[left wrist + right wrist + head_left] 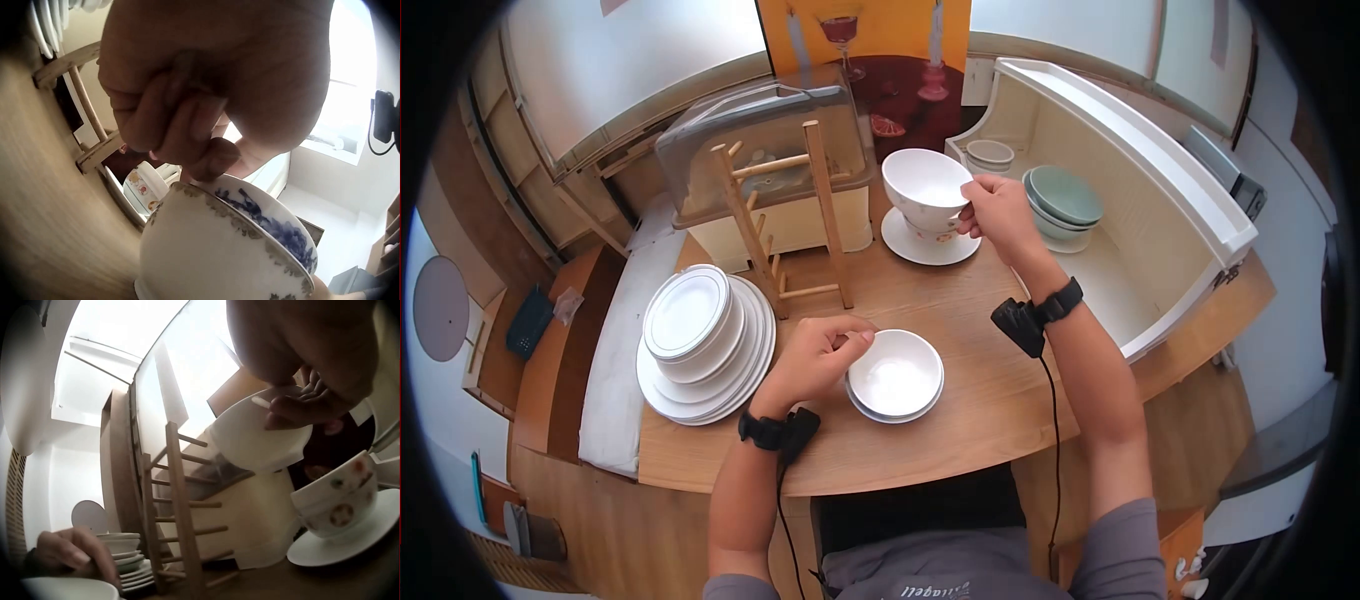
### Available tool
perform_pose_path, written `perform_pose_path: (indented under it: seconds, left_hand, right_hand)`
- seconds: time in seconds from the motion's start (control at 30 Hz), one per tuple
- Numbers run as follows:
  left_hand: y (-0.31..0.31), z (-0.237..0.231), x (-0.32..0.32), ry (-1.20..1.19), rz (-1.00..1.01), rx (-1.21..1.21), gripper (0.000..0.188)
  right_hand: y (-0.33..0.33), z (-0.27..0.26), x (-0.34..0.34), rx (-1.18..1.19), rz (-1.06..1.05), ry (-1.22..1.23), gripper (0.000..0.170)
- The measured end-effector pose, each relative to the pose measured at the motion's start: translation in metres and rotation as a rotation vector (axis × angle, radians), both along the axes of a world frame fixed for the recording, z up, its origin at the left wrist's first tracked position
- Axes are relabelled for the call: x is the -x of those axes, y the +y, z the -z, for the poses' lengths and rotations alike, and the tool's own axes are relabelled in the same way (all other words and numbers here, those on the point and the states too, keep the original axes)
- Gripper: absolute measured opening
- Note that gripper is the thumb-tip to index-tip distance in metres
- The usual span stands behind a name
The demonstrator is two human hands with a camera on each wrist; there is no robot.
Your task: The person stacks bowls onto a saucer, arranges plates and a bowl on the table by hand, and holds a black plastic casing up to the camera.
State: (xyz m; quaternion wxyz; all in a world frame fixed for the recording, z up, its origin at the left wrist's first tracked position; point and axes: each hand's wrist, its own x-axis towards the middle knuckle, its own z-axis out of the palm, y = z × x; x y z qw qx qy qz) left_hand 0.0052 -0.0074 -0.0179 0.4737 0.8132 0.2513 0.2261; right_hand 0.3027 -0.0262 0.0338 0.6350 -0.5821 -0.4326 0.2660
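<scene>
Looks like partway through sorting crockery to me, judging purely by how it's laid out. The right hand pinches the rim of a white bowl, up in the air over the far middle of the bench. Under it, floral bowls already sit on a white plate, so that pile seems started, but the held one isn't set down yet. The hands are well apart: the left hand is curled at the left rim of the near bowls; can't tell if it's gripping or just touching.

Over on the right, the cream cabinet has green bowls and small white bowls inside, so I'd call those done. Left over, I reckon: the near pair, plus maybe the plate-and-bowl stack on the left, beside the wooden rack.
</scene>
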Motion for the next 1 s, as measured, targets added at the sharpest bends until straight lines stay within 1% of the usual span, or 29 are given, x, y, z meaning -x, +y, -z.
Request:
perform_pose_path:
  seconds: [0.03,0.1,0.17,0.37,0.5,0.73,0.8,0.9,1.0]
  left_hand:
    - [0.002,0.003,0.0,0.008,0.002,-0.001,0.026]
    - [0.001,0.003,0.001,0.015,0.002,-0.006,0.027]
    - [-0.001,0.002,-0.001,-0.057,-0.039,0.008,0.026]
    - [0.0,0.003,0.0,0.007,-0.025,-0.057,0.023]
    - [0.001,0.007,-0.001,-0.033,-0.038,-0.064,0.02]
    - [-0.002,-0.002,0.0,0.029,-0.023,-0.05,0.02]
    - [-0.001,-0.003,0.001,0.055,-0.012,-0.049,0.021]
    - [-0.001,-0.002,0.0,0.041,-0.005,-0.031,0.02]
    - [-0.004,-0.005,-0.001,0.028,-0.007,-0.017,0.021]
  right_hand:
    - [0.004,0.003,-0.002,-0.002,-0.001,-0.001,0.023]
    - [0.012,0.009,-0.005,0.013,0.115,-0.007,0.024]
    - [0.018,0.013,-0.01,0.021,0.142,-0.009,0.024]
    - [0.035,0.029,-0.022,0.063,0.236,-0.035,0.024]
    - [0.04,0.038,-0.026,0.112,0.297,-0.084,0.022]
    - [0.048,0.047,-0.031,0.121,0.305,-0.083,0.022]
    - [0.052,0.05,-0.035,0.184,0.318,-0.165,0.023]
    - [0.054,0.05,-0.037,0.226,0.333,-0.204,0.025]
    - [0.053,0.048,-0.038,0.237,0.311,-0.22,0.023]
